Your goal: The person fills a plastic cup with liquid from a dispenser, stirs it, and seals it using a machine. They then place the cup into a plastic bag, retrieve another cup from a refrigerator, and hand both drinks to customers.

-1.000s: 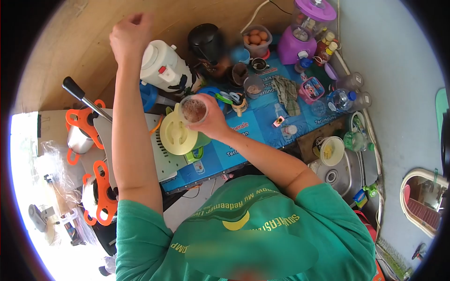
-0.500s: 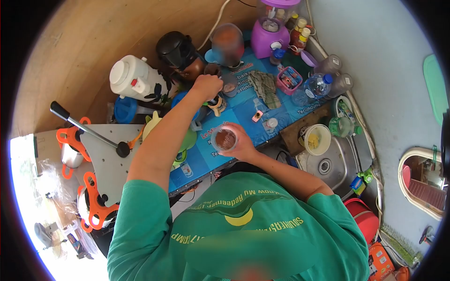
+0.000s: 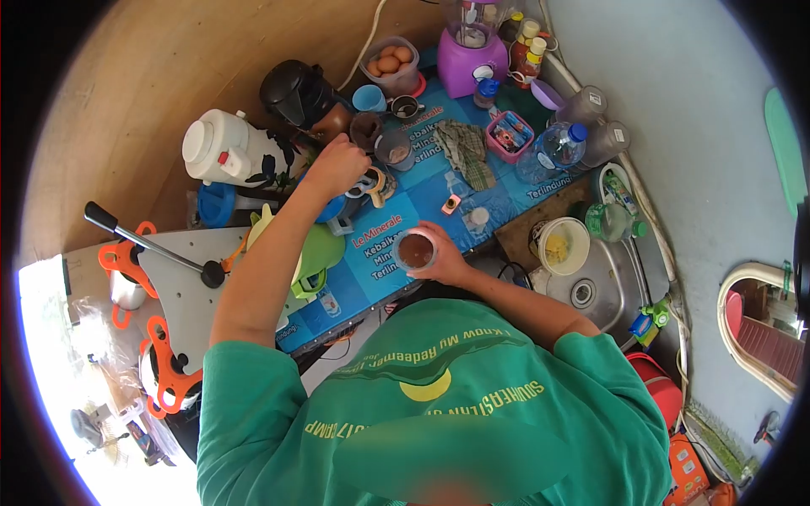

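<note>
R fingers [image 3: 442, 239] rnd clr cup [image 3: 414, 251]

Cup [image 3: 416, 252] was held in right fingers [image 3: 445, 246] near front edge of bench [image 3: 426, 184]. At rear, eggs [image 3: 388, 63] were contained in tub [image 3: 398, 83], blender [image 3: 472, 67] placed right. Cloth [image 3: 466, 150] was laid left of box [image 3: 506, 153].

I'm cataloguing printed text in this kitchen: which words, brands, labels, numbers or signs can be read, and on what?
"Le Minerale": blue table cover.
"Kebaika", continuation unclear: same cover.
"Terlindung", ending unclear: same cover.
"Know My Redeemer": green shirt.
"SOUTHEAST", rest unclear: same shirt.
"CAMP", preceding characters unclear: same shirt.
Too small or blurred: labels on the red bottles and other small print.
None legible on the cup in the right hand.
</note>
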Demonstrator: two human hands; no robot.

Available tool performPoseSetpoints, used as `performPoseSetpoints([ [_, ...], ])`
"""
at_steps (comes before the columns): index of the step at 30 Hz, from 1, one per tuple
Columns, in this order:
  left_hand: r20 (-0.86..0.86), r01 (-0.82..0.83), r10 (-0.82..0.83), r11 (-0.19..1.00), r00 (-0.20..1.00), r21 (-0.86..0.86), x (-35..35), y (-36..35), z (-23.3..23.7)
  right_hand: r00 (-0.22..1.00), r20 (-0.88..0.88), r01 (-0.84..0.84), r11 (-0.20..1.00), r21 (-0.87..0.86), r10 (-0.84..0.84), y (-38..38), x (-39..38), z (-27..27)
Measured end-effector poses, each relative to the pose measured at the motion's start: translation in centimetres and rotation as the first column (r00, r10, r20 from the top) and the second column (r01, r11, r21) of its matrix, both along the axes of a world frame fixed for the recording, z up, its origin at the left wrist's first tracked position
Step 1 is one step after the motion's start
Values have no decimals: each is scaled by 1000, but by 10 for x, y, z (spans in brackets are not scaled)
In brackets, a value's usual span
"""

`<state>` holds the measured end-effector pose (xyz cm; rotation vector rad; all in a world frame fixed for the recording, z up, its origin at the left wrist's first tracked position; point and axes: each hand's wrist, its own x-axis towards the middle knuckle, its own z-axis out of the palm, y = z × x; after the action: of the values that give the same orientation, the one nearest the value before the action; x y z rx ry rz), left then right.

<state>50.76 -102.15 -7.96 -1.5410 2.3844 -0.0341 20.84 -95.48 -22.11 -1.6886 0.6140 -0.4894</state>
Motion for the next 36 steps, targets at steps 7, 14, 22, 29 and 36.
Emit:
performPoseSetpoints([
  [7, -39, 33, -37, 993, 999, -109, 10, 24, 11, 997, 20, -77, 996, -48, 78, -5, 25, -21],
  [14, -72, 75, -86, 986, 994, -149, 17, 29, 11, 995, 70, -69, 993, -98, 76, -4, 46, -34],
  [22, 37, -119, 117, 993, 992, 30, 1, 14, -11, 998, 50, -33, 993, -116, 39, -3, 52, -54],
  [29, -51, -286, 284, 956, 958, -57, 13, 15, -5, 999, 18, -44, 994, -105, 46, -6, 39, -57],
  [36, -193, -43, -4, 970, 981, -240, -17, 9, -26, 997, -11, -76, 993, -88, 75, -10, 31, -54],
])
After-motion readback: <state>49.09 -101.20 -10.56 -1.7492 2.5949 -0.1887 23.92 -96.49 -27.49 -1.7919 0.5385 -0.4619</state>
